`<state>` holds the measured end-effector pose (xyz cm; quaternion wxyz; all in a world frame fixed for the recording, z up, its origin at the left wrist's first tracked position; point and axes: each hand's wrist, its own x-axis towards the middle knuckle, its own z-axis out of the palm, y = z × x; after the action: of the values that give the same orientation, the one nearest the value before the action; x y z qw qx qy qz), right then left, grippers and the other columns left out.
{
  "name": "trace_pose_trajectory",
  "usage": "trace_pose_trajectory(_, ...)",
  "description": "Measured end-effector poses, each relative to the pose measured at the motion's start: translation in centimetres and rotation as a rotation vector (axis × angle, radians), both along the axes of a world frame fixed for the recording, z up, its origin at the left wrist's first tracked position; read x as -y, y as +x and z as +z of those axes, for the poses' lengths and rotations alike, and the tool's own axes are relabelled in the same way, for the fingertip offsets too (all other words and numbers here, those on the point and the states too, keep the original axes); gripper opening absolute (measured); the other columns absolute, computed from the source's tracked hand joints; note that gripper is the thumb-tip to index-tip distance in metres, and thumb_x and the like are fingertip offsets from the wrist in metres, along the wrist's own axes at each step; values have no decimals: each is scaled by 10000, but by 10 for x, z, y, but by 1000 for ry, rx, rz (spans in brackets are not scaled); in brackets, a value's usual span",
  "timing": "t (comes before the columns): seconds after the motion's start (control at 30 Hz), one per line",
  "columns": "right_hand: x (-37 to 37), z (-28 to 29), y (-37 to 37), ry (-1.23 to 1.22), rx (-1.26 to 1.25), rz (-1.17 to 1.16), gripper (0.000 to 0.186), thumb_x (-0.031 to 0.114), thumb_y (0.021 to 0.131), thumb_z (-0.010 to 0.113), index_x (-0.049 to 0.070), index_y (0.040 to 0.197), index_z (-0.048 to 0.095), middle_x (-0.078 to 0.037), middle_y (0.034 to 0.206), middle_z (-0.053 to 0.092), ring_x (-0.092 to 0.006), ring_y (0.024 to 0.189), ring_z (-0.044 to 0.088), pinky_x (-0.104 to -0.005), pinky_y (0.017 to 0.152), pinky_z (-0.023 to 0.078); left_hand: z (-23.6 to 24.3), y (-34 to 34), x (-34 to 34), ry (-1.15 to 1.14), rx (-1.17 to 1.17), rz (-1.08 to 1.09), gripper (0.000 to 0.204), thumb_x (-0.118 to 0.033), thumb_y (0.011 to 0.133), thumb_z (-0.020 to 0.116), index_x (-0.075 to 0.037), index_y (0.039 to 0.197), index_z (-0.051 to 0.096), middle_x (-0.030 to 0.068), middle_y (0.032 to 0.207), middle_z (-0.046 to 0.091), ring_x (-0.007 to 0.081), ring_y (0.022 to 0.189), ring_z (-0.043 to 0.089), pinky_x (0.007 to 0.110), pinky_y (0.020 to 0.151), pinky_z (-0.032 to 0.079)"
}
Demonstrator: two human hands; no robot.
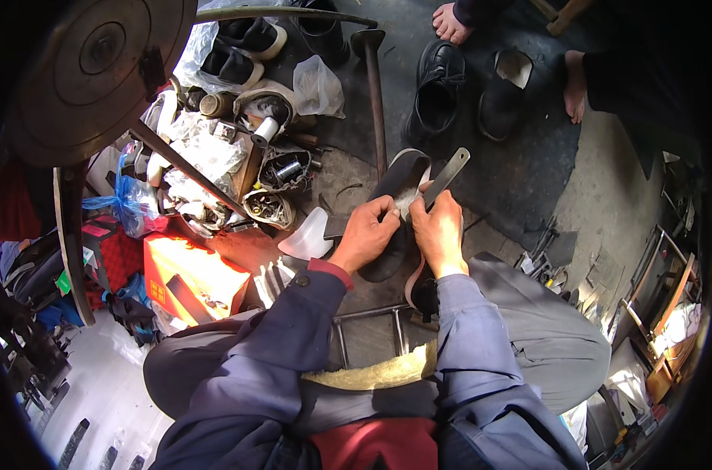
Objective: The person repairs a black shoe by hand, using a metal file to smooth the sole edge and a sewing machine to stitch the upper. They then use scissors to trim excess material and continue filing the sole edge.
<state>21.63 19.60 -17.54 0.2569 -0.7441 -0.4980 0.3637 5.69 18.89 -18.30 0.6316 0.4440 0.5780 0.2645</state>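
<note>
A black shoe (387, 262) with a pale lining sits in front of me, above my knees. My left hand (365, 233) is closed on its left side, fingers curled with the thumb toward the opening. In my right hand (439, 227) is a flat metal blade (454, 163) with a small hole near its upper end. That fist rests against the shoe's right side, and the blade's lower part is hidden by my fingers and the shoe. A strip of pale brown material (413, 283) hangs below my right hand. A white plastic piece (307, 235) lies beside my left hand.
Two black shoes (434, 98) stand beyond my hands, near another person's bare feet (575, 86). A long-handled metal stand (376, 110) rises ahead. To the left are a large round wheel (97, 59), bags with thread spools (285, 168) and an orange-red box (191, 274).
</note>
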Motion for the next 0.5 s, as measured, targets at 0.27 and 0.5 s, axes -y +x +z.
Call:
trace_pose_trajectory(0.27,-3,7,4,-108,-29,19,282,136,903,676,-62,1104,667,-252,915,733,-350,825,738,-417,802,568,0,0,0,-17,37,31,237,-142,991,613,3,835,509,39,696,426,95,707,414,328,630,394)
trace_pose_trajectory(0.5,-4,5,7,-107,16,57,284,134,899,674,-54,1111,672,-255,909,732,-348,830,743,-430,806,567,1,0,0,-10,23,19,246,-150,993,612,2,831,506,44,698,421,97,711,415,327,635,399)
